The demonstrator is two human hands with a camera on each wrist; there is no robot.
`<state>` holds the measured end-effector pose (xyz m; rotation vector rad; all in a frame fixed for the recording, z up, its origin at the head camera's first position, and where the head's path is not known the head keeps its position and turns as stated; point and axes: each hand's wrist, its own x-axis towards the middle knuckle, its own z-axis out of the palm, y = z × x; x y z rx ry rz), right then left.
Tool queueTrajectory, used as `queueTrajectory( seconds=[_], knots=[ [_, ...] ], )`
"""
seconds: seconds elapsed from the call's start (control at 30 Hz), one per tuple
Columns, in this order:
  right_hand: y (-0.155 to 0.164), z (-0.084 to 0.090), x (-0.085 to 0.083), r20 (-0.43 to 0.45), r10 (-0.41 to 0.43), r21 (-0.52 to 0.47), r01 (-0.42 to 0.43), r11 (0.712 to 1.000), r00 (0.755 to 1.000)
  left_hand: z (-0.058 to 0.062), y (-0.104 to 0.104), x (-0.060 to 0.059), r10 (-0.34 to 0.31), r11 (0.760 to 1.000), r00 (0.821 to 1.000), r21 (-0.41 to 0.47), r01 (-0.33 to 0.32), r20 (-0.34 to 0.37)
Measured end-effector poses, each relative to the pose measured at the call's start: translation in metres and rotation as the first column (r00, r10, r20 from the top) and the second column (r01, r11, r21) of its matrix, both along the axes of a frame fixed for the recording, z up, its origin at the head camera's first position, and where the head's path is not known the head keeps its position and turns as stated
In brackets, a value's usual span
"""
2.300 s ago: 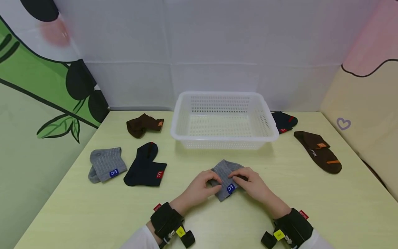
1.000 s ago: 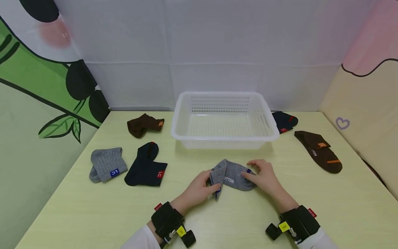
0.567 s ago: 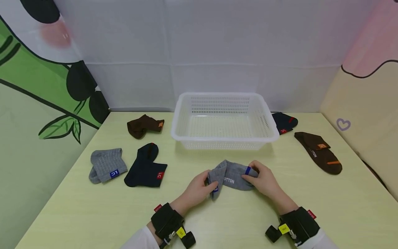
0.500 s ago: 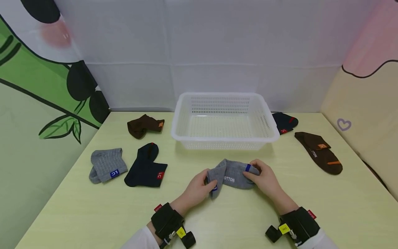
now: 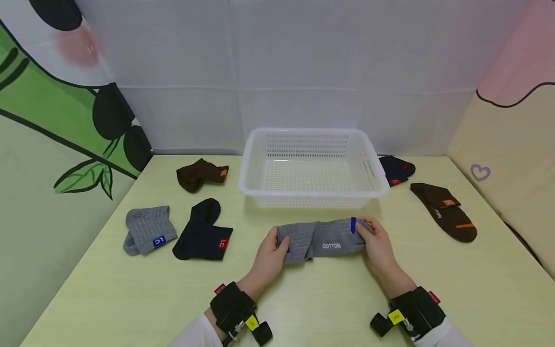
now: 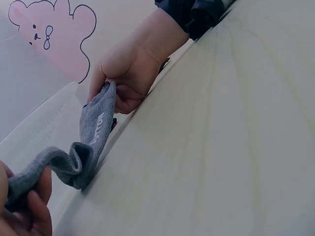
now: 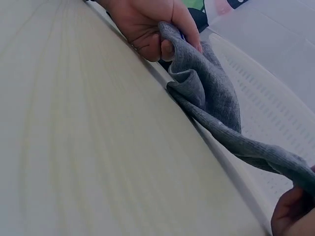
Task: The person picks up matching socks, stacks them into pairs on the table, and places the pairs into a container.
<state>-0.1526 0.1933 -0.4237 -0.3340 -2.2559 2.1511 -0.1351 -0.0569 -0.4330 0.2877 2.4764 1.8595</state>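
A grey sock [image 5: 331, 238] with white COTTON lettering stretches sideways between both hands, in front of the basket. My left hand [image 5: 269, 255] pinches its ribbed cuff end, thumb on top over the blue label. At the toe end, beside a blue stripe, my right hand [image 5: 379, 246] grips the fabric between thumb and fingers. In the left wrist view the sock [image 6: 96, 123] sags in a fold at its middle. The right wrist view shows the same sock [image 7: 211, 93] with the cuff bunched near the left hand [image 7: 152, 24].
A white perforated basket [image 5: 314, 193] stands at the back of the table [image 5: 130, 308]. To the left lie a grey sock [image 5: 149, 229], a navy sock [image 5: 201, 236] and a brown sock [image 5: 199, 174]. Right of the basket are a navy sock [image 5: 395, 168] and a brown sock [image 5: 444, 212].
The hands have moved apart, the left one leftward and the right one rightward. Between them the grey sock has gone from folded over to drawn out nearly straight, and slightly farther back.
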Motion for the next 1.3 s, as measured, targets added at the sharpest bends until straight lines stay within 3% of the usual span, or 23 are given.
queueTrajectory(
  seconds=[0.3,0.43,0.57,0.73,0.87,1.1,1.3],
  knots=[
    [0.006,0.002,-0.003,-0.007,-0.035,0.141,0.036,0.989,0.999,0.0,-0.009,-0.008,0.114,0.991,0.993,0.069,-0.116,0.024],
    [0.009,0.001,-0.004,-0.029,-0.047,0.204,0.052,0.978,0.998,0.0,-0.011,-0.009,0.131,0.989,0.991,0.072,-0.13,-0.01],
    [0.012,0.0,-0.004,-0.071,-0.064,0.318,0.084,0.944,0.995,0.0,-0.01,-0.009,0.122,0.991,0.992,0.059,-0.119,-0.033],
    [0.014,-0.001,-0.005,-0.102,-0.056,0.434,0.095,0.896,0.993,-0.002,-0.011,-0.009,0.11,0.993,0.99,-0.043,-0.114,-0.091],
    [0.016,-0.002,-0.006,-0.096,-0.046,0.474,0.087,0.876,0.994,-0.002,-0.011,-0.008,0.125,0.982,0.983,-0.124,-0.141,-0.132],
    [0.017,-0.003,-0.006,-0.1,-0.041,0.527,0.088,0.845,0.994,-0.002,-0.011,-0.008,0.166,0.925,0.96,-0.303,-0.231,-0.225],
    [0.02,-0.004,-0.005,-0.169,-0.016,0.611,0.117,0.783,0.986,-0.004,-0.01,-0.008,0.181,0.884,0.95,-0.381,-0.271,-0.256]
  ],
)
